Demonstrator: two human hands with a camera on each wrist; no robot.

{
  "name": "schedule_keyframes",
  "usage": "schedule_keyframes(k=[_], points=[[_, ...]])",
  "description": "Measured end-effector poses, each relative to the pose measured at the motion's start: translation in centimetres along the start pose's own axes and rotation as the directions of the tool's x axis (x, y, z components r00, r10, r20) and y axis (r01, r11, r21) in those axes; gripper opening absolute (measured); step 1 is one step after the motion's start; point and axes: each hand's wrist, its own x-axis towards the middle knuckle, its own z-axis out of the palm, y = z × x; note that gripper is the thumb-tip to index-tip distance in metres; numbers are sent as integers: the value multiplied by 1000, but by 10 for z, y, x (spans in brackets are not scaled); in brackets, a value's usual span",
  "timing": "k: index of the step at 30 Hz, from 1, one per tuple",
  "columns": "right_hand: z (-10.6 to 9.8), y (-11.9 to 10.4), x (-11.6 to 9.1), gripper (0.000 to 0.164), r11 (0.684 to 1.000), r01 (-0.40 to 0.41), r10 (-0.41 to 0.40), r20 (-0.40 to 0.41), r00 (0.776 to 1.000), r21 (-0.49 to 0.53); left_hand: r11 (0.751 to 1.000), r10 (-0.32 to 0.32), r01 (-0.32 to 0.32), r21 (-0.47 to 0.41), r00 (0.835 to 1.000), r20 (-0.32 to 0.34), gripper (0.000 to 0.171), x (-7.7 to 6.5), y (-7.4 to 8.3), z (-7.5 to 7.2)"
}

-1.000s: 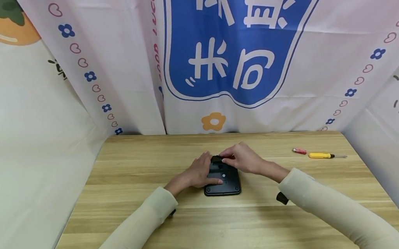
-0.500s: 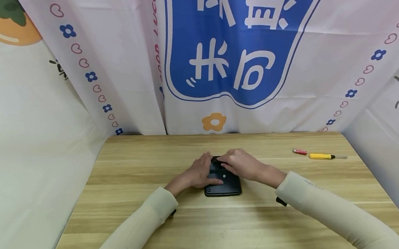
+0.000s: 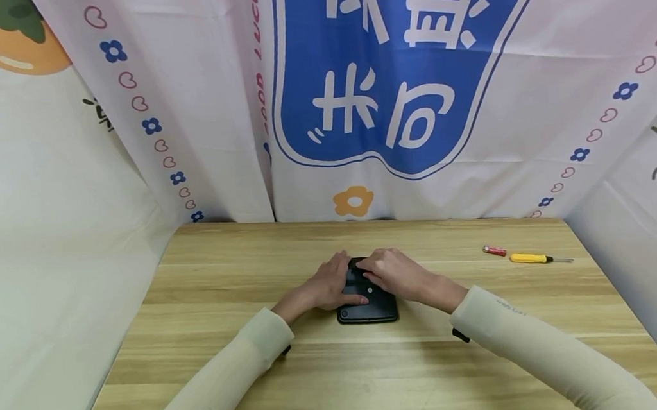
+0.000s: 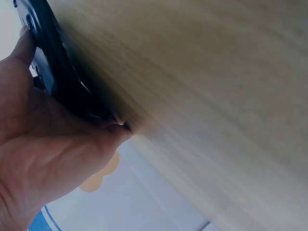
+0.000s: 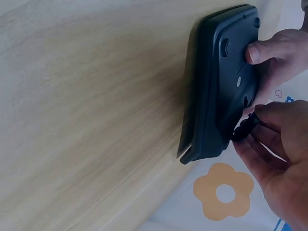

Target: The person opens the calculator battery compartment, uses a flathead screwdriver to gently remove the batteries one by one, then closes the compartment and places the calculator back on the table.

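A black device (image 3: 378, 310) resembling a desk calculator lies underside up on the table, its round feet showing. My left hand (image 3: 326, 287) grips its left side, with the thumb (image 5: 260, 52) laid across the back and the fingers along the edge toward the far end. Between thumb and fingers, my right hand (image 5: 284, 149) pinches a small black piece, like a battery cover (image 5: 245, 127), at the far end of the underside. In the head view the right hand (image 3: 399, 273) hides most of that piece. The left wrist view shows the left hand (image 4: 53, 139) close against the device's edge.
To the right on the wooden table (image 3: 354, 383) lie a small red battery (image 3: 494, 251) and a screwdriver with a yellow handle (image 3: 529, 258). A printed cloth (image 3: 233, 174) hangs behind the table's far edge, and pale cloth walls flank both sides.
My right hand has lowered and turned over the device's far end, the small black piece going down with it. The left hand keeps its place.
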Motion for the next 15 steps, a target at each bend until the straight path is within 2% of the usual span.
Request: schedule_keyframes(k=[11,15], points=[[8,-1,2,22,995,60,-61,-7,998,-86,1000,9,-9,-1,1000,-2,103,2,-2,2],[10,-2,2,21,993,57,-59,-10,998,-105,1000,5,-5,-3,1000,-2,104,2,-2,2]])
